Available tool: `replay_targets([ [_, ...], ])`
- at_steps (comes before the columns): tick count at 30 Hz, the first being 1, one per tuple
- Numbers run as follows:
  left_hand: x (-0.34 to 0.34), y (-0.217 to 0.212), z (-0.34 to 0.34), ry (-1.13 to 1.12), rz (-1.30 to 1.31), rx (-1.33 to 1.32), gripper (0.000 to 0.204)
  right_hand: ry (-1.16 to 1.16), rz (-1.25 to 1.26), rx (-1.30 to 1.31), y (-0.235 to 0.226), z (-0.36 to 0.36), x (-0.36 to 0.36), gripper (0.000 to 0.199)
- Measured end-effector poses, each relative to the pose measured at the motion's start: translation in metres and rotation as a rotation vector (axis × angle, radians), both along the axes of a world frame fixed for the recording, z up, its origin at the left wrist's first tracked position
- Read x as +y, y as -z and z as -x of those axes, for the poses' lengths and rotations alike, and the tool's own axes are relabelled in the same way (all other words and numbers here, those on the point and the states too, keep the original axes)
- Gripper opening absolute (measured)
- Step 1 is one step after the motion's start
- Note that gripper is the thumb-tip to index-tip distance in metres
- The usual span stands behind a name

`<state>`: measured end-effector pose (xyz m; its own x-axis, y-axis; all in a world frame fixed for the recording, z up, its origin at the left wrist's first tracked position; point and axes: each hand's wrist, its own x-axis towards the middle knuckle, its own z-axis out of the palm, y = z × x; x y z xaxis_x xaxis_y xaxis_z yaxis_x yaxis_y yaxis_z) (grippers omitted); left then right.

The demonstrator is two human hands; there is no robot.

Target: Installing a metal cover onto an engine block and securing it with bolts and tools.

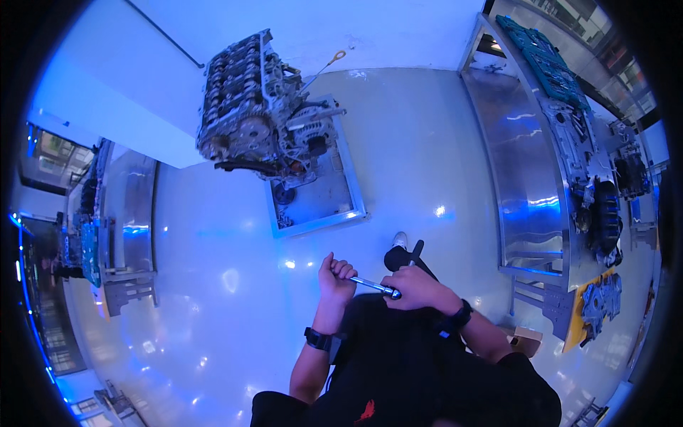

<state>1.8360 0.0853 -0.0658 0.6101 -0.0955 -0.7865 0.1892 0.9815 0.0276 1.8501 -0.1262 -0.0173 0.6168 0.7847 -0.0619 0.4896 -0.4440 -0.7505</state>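
Observation:
In front of my body, a chrome rod [371, 284] runs between my two hands, with a rounded head at its right end like that of a ratchet wrench. My left hand [337, 277] is closed round the rod's left end, and its tip is hidden in the fingers. My right hand [418, 287] is wrapped at the rounded head. A black handle [417, 250] sticks up beyond my right hand; the fingers hide how it joins the rod. Ahead and to the left, out of reach of both hands, an engine [250, 117] shows its exposed camshafts and timing gear.
Under the engine is a metal-framed tray [320, 226] near the floor. On the right stands a steel workbench [526, 171] with a green tool case [544, 60] and engine parts. Another bench [131, 213] is at the left. My shoe [400, 240] shows on the shiny floor.

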Motion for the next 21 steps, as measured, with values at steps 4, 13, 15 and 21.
replay_targets([
  [4,-0.029,-0.022,-0.058,0.019,0.13,-0.39,0.046,-0.122,0.014,0.184,-0.018,-0.069,-0.037,0.023],
  [13,-0.039,-0.046,-0.184,-0.102,0.025,-0.521,0.043,-0.274,-0.174,0.557,-0.019,-0.222,-0.038,0.019],
  [15,-0.032,-0.039,-0.205,-0.134,0.005,-0.52,0.039,-0.32,0.007,0.369,-0.02,-0.255,-0.029,0.019],
  [21,-0.032,-0.023,-0.272,0.119,-0.721,-0.307,0.03,-0.355,-0.001,0.498,-0.02,-0.35,-0.028,0.02],
])
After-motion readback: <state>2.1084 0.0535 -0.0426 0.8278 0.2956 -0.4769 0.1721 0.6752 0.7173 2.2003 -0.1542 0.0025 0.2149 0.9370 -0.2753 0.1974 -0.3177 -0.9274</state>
